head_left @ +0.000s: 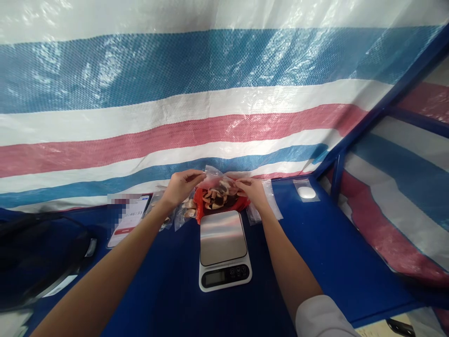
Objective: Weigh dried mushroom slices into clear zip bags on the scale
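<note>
My left hand point(178, 188) and my right hand point(254, 192) are raised behind the scale, fingers pinched on opposite sides of a clear plastic bag point(213, 174). Right below it lies an open red plastic bag point(198, 207) full of brown-and-tan dried pieces point(214, 200), perhaps mushroom slices. Whether some pieces are inside the clear bag is hard to make out. In front stands a white kitchen scale point(223, 241) with a bare metal plate and a dark display. Small filled clear bags point(186, 210) sit left of the red bag.
A phone point(129, 220) showing a timer lies at the left, near a dark strapped object point(45, 257). Flat clear bags point(271, 201) rest on the right, and a bagged white object point(306, 192) lies farther off. Striped sheeting point(210, 61) closes off the back of the blue table point(315, 248).
</note>
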The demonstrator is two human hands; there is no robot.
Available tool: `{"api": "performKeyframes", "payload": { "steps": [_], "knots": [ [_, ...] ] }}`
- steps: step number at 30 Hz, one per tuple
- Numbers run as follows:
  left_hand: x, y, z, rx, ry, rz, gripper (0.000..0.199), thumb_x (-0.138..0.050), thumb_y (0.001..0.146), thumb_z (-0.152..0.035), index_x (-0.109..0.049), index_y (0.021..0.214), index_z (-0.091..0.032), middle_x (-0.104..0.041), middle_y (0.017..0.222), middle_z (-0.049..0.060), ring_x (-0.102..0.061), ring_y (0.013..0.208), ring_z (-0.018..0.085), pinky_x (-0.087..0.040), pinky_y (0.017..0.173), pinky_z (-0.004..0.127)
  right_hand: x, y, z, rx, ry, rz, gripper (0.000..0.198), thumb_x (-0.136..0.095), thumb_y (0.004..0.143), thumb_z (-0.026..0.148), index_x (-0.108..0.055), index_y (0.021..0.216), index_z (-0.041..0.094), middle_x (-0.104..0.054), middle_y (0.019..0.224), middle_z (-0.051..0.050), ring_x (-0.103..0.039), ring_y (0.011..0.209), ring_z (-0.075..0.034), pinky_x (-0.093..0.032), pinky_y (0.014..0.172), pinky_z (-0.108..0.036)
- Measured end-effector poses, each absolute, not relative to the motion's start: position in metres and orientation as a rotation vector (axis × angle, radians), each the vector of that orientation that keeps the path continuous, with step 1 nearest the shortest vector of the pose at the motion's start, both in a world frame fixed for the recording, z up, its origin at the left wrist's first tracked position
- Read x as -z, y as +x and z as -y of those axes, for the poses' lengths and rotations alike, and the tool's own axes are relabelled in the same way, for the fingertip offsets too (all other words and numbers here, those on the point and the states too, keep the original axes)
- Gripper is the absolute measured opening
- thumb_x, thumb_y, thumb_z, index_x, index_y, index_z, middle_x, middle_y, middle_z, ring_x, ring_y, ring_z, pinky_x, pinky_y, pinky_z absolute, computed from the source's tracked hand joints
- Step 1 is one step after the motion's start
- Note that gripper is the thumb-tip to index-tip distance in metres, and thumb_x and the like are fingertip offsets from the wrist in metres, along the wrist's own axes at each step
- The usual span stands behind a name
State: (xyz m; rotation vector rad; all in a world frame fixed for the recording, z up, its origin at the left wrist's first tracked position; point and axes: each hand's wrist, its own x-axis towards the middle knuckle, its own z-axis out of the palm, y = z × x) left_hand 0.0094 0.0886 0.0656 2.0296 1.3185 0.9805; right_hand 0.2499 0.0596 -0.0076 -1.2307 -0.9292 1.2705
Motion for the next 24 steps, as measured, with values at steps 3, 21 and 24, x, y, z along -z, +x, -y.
{"api": "performKeyframes", "payload": {
  "steps": [3,21,24],
  "knots": [
    [-0.073,0.015,-0.088,-1.023,2.049,-1.288,0.041,-0.066,0.082,-0.06,-0.078,0.09,-0.022,-0.079,0.094,0.007,-0.071,0.086,0.023,-0.056,0.081,0.033,0.003,0.248,-0.058,-1.304,-1.231,0.936,0.023,-0.078,0.069,0.039,-0.077,0.081,0.019,-0.077,0.082,-0.005,-0.075,0.082,-0.023,-0.063,0.074,-0.034],
    [-0.081,0.028,-0.086,-1.099,1.953,-1.217,0.04,-0.069,0.08,-0.058,-0.078,0.091,-0.02,-0.079,0.093,0.007,-0.072,0.087,0.024,-0.058,0.086,0.035,-0.003,0.254,-0.055,-1.276,-1.179,0.98,0.031,-0.079,0.066,0.045,-0.078,0.081,0.018,-0.074,0.076,-0.003,-0.07,0.075,-0.02,-0.062,0.073,-0.034],
    [-0.077,0.025,-0.087,-1.089,1.943,-1.241,0.039,-0.07,0.079,-0.058,-0.078,0.089,-0.02,-0.079,0.091,0.007,-0.072,0.086,0.023,-0.057,0.084,0.035,0.002,0.251,-0.056,-1.265,-1.213,0.991,0.03,-0.078,0.067,0.043,-0.078,0.084,0.019,-0.075,0.08,-0.003,-0.071,0.078,-0.021,-0.062,0.073,-0.033]
  ]
}}
